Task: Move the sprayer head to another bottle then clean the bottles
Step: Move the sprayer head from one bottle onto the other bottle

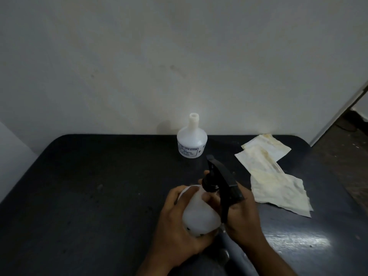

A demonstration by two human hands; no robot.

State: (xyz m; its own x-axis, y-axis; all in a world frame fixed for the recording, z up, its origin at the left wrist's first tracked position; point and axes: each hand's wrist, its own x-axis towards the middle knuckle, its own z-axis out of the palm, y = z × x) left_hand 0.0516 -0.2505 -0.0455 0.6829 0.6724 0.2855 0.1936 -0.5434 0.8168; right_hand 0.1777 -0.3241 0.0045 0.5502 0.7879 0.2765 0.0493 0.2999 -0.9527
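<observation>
A white plastic bottle (199,214) is tilted in front of me, and my left hand (175,222) is wrapped around its body. A black sprayer head (225,182) sits on its neck, nozzle pointing away and trigger hanging toward me. My right hand (243,212) grips the sprayer head at its collar and trigger side. A second white bottle (192,142) with printed lettering stands upright at the back of the table, its neck open with no cap.
The dark table (89,196) has rounded far corners and stands against a pale wall (179,56). Two stained white cloths (278,176) lie overlapping at the right. Past the table's right edge is a brown floor (350,148).
</observation>
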